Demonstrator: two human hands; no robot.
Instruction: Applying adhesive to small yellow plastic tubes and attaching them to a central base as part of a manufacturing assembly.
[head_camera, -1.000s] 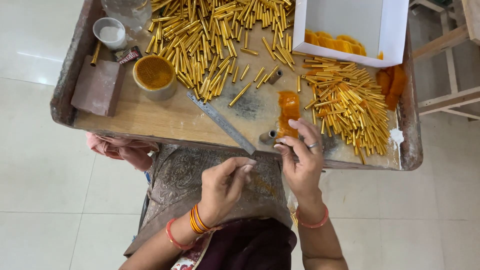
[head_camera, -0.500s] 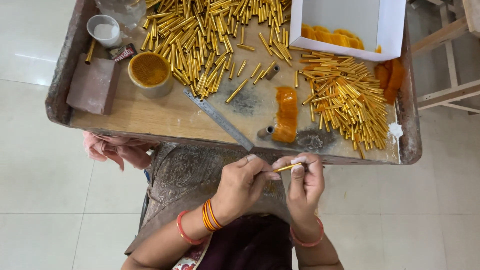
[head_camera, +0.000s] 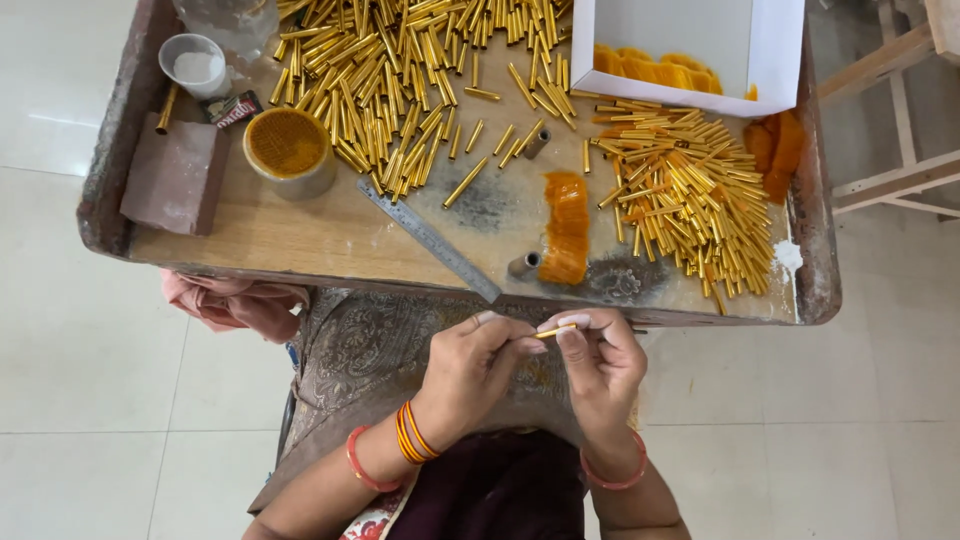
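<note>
My left hand and my right hand meet over my lap, just below the front edge of the wooden work table. Between their fingertips they pinch a thin golden tube, held roughly level. On the table right above my hands lies a strip of orange pieces with a small grey spool beside it. A heap of golden tubes lies to the right, and a bigger heap lies at the back.
A steel ruler lies slantwise on the table. A round tin of orange paste, a brown block and a small white cup stand at the left. A white box holds orange pieces at the back right. Pink cloth hangs below.
My right hand came back from the table's front edge to my lap with a golden tube. My left hand rose to meet it, and both now pinch the tube.
</note>
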